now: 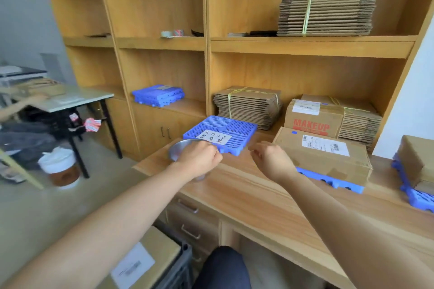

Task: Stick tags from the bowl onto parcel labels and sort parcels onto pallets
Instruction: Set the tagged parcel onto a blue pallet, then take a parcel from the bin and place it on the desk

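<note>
A metal bowl sits at the left end of the wooden desk. My left hand is curled over it and seems to grip its right rim; the bowl's inside is hidden. My right hand hovers above the desk between the pallets with thumb and forefinger close together, and I see no tag in it. A blue pallet with a handwritten paper lies behind the bowl. A labelled parcel with a small blue tag lies on a second pallet. Another parcel rests on a third pallet at the right.
A MAKEUP box and tied bundles of flat cardboard stand on the shelf behind. Spare blue pallets are stacked in the left cubby. A labelled box sits by my knee. A coffee cup and a table with another person's hand are at left.
</note>
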